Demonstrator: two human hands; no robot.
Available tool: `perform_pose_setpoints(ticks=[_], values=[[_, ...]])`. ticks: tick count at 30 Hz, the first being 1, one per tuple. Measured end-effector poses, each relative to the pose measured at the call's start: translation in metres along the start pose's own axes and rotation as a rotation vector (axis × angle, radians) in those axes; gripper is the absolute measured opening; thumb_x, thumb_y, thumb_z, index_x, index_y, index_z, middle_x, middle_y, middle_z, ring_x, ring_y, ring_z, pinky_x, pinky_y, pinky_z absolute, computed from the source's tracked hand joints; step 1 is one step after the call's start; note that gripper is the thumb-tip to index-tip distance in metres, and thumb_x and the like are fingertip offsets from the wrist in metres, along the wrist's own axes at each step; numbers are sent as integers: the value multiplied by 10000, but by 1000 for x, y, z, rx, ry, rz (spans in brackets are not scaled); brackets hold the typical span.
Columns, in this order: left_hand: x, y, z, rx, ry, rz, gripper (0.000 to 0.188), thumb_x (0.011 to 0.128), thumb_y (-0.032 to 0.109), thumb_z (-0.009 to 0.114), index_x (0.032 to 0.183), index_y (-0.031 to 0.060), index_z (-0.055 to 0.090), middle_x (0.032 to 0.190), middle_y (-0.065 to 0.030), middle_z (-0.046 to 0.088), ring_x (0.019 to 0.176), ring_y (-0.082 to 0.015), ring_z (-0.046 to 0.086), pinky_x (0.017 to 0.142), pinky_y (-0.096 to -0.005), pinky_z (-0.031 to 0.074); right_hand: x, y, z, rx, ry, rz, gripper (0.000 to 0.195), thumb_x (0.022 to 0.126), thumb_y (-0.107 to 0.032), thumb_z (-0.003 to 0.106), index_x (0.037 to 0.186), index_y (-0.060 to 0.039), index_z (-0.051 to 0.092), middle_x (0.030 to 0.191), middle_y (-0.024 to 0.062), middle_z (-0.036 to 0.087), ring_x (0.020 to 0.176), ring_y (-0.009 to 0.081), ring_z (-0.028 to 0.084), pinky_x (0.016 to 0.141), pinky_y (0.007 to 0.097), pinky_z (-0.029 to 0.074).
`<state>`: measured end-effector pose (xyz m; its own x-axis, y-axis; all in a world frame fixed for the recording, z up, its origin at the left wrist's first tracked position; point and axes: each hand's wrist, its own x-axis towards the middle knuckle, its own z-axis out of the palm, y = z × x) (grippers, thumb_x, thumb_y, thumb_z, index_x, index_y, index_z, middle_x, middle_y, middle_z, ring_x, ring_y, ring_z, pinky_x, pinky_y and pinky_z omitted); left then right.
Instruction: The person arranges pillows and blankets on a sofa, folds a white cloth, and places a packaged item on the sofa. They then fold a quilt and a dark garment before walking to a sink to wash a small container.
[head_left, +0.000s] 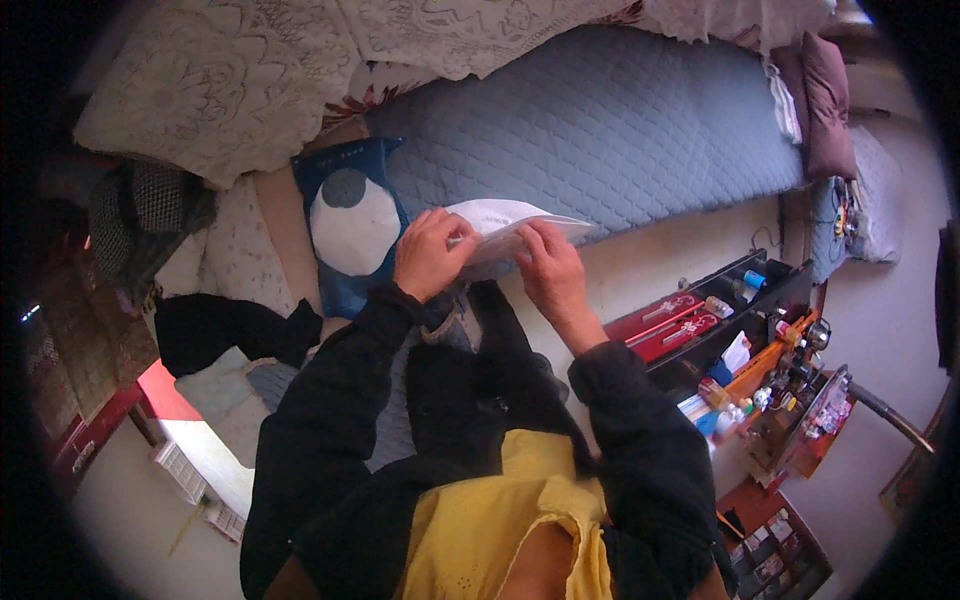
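Between my hands is a thin white packet (499, 217), with a translucent, plastic-looking layer on the near side and small print on the inner white face. Its upper edge gapes apart. My left hand (435, 253) pinches the left edge between thumb and fingers. On the other side, my right hand (553, 274) grips the near layer with bent fingers. Whether anything is inside the packet cannot be seen. Just left of my left hand lies a blue cushion (306, 180) with a large white round patch. Black trousers (450, 390) show below my hands.
A grey-blue quilted cover (600, 135) lies on the long seat or bed ahead. Lace cloth (217, 82) hangs at the upper left. Black clothing (232, 330) lies at left. A black-and-red cabinet (679, 319) and a cluttered shelf with bottles (780, 382) stand right.
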<state>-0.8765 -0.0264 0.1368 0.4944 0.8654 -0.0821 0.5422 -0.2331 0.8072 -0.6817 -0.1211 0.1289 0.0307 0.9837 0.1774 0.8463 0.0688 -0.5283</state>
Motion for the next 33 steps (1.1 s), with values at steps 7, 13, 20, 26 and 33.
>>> perform_pose_setpoints(ticks=[7,13,20,26,33], values=[[13,3,5,-152,-224,-266,194,801,230,666,846,41,659,918,-117,656,853,-268,629,767,-369,511,-2,-10,-5,-85,-125,50,487,742,-88,706,1199,-119,541,963,98,577,860,296,576,689,387,439],[16,1,20,-424,-286,-364,178,796,195,666,815,21,641,844,-118,661,779,-212,611,748,-315,507,-13,-5,-10,-165,-163,45,299,763,-123,686,1045,-111,585,927,92,569,865,280,562,686,391,409],[32,22,25,-390,-217,-347,125,845,129,635,819,13,598,758,-5,589,737,-78,519,685,-238,445,-8,4,-25,-85,-183,-185,286,723,-158,661,986,-67,594,1160,152,537,1065,314,520,869,439,395],[42,13,31,-443,-323,-295,177,849,176,621,859,0,615,786,-106,643,743,-169,597,710,-301,500,-8,3,-26,-65,-325,-15,279,715,-236,653,919,-58,583,973,119,601,984,302,532,895,438,385],[46,7,42,-254,-68,-307,171,878,175,610,845,9,584,755,-75,618,700,-159,570,635,-302,470,-26,9,-35,21,-549,-50,237,755,-214,624,925,-53,587,813,144,608,862,341,590,713,455,477]])
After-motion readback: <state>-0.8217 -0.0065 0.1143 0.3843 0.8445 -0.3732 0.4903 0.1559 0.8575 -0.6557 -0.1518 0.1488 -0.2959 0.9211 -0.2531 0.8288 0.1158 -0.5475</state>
